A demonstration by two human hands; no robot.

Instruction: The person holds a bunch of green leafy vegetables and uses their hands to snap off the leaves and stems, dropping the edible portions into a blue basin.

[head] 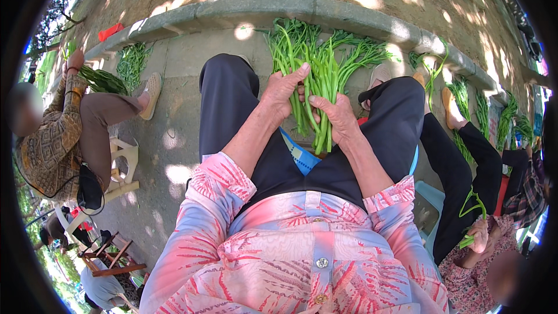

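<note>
Between my knees, both hands hold a bundle of green leafy vegetable stems (328,96), its thick pale stem ends pointing towards me and its leaves away, near the kerb. My left hand (285,89) grips stems on the left side of the bundle, thumb on top. My right hand (335,115) closes around the stems at the right, lower down, with its thumb across them. Fingers of both hands are partly hidden beneath the stems. The leafy ends (301,35) spread out over the pavement; whether they rest on it I cannot tell.
A stone kerb (257,8) curves beyond the greens. At left, a seated person (56,139) holds greens beside a leafy pile (133,61); a red object (110,32) lies near the kerb. At right, another seated person (471,261) holds stems, with several bunches (461,96) along the kerb.
</note>
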